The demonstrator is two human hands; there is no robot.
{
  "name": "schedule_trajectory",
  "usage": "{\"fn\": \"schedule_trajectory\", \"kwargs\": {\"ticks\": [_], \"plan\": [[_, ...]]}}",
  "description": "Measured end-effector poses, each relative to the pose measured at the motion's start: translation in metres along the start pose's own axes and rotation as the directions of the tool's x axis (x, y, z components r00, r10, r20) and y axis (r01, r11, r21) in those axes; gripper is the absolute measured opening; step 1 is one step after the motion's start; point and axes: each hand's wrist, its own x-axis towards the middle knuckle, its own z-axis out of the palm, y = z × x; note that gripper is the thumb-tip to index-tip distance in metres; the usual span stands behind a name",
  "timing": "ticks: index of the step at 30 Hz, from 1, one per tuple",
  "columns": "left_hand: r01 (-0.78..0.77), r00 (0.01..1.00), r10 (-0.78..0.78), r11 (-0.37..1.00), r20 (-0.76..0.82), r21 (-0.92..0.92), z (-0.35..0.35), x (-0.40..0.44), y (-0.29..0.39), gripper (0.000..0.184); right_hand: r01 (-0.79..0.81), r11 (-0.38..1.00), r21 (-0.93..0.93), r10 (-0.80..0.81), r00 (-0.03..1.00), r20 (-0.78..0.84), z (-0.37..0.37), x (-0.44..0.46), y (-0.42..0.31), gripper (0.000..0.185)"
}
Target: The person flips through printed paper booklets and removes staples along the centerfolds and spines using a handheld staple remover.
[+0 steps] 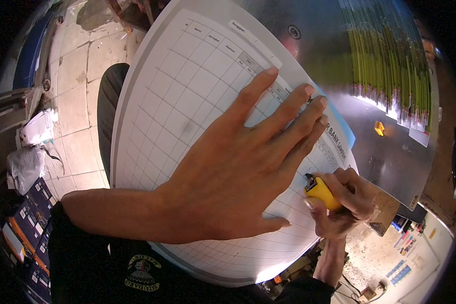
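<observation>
My left hand (243, 147) lies flat, palm down and fingers stretched, on a large stack of printed sheets (187, 91) ruled with table grids. Its thumb points toward the lower right. To the right of it, my right hand (347, 202) is closed around a small yellow tool (320, 193) with a dark metal head. That head sits over the sheet near its right edge; whether it touches the paper I cannot tell. The sheets bend at their edges, and a blue printed band shows on the right side.
A metal-topped table (359, 131) bears a tall stack of green-edged booklets (390, 66) and a small orange-yellow object (379, 128). Dark boxes (33, 228) and a plastic bag (25, 169) stand at left on the tiled floor (81, 111). Cables (365, 291) lie lower right.
</observation>
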Motion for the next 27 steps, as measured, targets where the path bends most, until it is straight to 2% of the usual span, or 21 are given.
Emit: {"fn": "schedule_trajectory", "kwargs": {"ticks": [3,5,6,8,15,21,24,27], "plan": [[0.001,1.000,0.000,1.000,-0.018,0.017,0.002,-0.001,0.001,0.111,0.110,0.994,0.025,-0.111,0.994,0.016,0.003,-0.003,0.001,0.039],[0.004,0.999,-0.002,0.999,-0.035,0.034,0.004,-0.001,0.001,0.110,0.094,0.988,0.124,-0.110,0.985,0.132,0.005,0.002,-0.017,0.033],[0.002,1.000,-0.001,0.999,-0.028,0.032,0.003,-0.002,0.001,0.108,0.087,0.988,0.124,-0.103,0.987,0.127,0.007,-0.002,-0.016,0.033],[0.002,0.999,-0.001,0.999,-0.037,0.039,0.002,-0.001,-0.001,0.107,0.055,0.989,0.137,-0.045,0.996,-0.080,0.011,-0.006,-0.007,0.033],[-0.017,1.000,0.017,1.000,-0.018,-0.002,0.002,-0.001,-0.001,0.111,-0.027,0.998,-0.048,0.020,0.990,-0.138,0.014,-0.003,-0.019,0.040],[-0.009,1.000,0.009,1.000,-0.004,-0.018,0.001,-0.001,-0.002,0.112,-0.059,0.987,-0.146,0.045,0.994,-0.095,0.010,0.001,-0.024,0.043],[-0.006,1.000,0.006,0.999,-0.006,-0.033,0.003,-0.001,-0.002,0.112,-0.023,0.998,-0.064,0.017,0.996,-0.093,0.010,-0.001,-0.015,0.043],[-0.001,1.000,0.001,0.999,-0.006,-0.044,0.002,-0.001,-0.002,0.112,-0.009,0.996,-0.088,0.006,0.999,-0.036,0.005,0.002,-0.016,0.042]]}}
